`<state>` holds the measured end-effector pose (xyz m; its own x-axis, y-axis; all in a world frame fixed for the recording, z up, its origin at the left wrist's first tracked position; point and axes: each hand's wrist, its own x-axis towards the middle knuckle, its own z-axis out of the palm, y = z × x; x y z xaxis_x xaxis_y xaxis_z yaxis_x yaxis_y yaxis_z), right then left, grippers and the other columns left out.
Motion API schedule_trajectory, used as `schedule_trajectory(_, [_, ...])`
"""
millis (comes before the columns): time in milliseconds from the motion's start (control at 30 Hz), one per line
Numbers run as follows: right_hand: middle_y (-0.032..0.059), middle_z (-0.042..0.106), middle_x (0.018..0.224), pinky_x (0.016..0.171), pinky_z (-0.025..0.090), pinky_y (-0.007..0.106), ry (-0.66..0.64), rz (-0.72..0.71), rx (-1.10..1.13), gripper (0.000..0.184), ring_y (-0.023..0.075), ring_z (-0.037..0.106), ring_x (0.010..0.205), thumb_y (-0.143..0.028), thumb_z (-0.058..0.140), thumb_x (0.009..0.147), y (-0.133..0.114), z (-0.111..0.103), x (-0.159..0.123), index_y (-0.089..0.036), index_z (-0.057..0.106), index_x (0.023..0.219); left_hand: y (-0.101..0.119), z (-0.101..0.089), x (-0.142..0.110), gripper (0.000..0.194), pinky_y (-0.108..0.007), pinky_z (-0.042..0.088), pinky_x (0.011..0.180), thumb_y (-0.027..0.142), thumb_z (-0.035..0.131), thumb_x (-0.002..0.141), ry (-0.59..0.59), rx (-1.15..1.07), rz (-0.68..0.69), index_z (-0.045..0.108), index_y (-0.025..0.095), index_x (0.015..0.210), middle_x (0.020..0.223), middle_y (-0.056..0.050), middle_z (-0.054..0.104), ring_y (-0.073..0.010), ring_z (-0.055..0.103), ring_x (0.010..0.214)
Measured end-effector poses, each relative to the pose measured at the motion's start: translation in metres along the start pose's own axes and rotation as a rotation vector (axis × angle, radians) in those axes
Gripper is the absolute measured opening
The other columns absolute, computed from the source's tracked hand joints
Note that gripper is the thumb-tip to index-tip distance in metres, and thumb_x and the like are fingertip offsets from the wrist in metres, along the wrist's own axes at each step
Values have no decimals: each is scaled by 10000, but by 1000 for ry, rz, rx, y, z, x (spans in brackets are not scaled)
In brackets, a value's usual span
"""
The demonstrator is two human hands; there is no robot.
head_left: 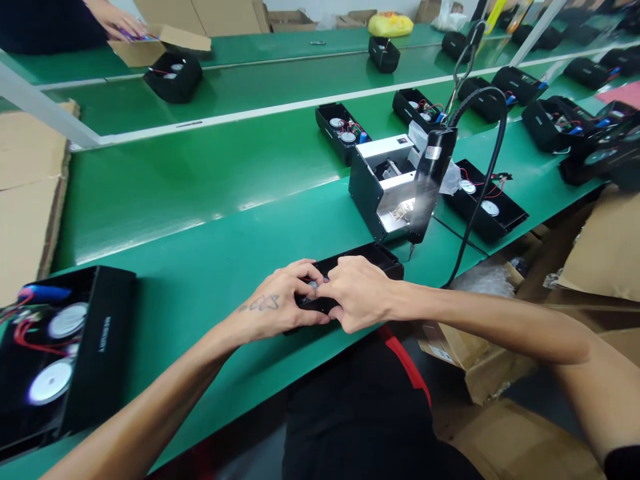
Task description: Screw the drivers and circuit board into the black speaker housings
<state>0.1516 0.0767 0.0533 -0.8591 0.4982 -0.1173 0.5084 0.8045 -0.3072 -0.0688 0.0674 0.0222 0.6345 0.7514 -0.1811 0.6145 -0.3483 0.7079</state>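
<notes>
A black speaker case (377,257) lies on the green bench in front of me, mostly covered by my hands. My left hand (287,293) is curled over its left part, the thumb along the near side and the fingers reaching into the case. Beside it my right hand (357,293) is closed, pressed down over the middle of the case near the left fingertips. Whatever its fingers pinch is hidden. A black electric screwdriver (433,183) hangs just beyond the case, its bit pointing down, in front of a screw feeder (367,190).
An open speaker case (113,333) with wires and round drivers sits at left. Other cases (343,133) stand on the green conveyor (200,173). A black cable (493,180) loops at right. Across the line, a co-worker's hand (120,23) touches a cardboard box (137,53).
</notes>
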Motion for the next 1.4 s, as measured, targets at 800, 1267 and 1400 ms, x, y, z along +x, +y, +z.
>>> schedule_trajectory(800, [46, 761, 832, 584, 318, 287, -94, 42, 228, 374, 202, 624, 716, -331, 801, 768, 28, -30, 30, -163, 795, 1102, 22, -47, 18, 341, -297, 451, 726, 539, 798, 747, -115, -35, -202, 806, 233, 899, 1128, 2, 746, -172, 633, 849])
schedule_trajectory(1267, [77, 799, 807, 593, 307, 308, -89, 139, 173, 345, 267, 704, 745, -305, 783, 747, 15, -24, 26, -208, 837, 1074, 19, -38, 17, 391, -276, 375, 610, 514, 868, 692, -105, -160, -236, 642, 196, 654, 900, 50, 617, -98, 503, 684])
schedule_trajectory(1400, [77, 797, 824, 593, 310, 307, -128, 118, 199, 367, 260, 688, 742, -343, 802, 767, 17, -28, 26, -183, 820, 1097, 12, -31, 14, 393, -274, 389, 626, 528, 870, 668, -70, -227, -224, 654, 203, 715, 939, 48, 613, -107, 519, 724])
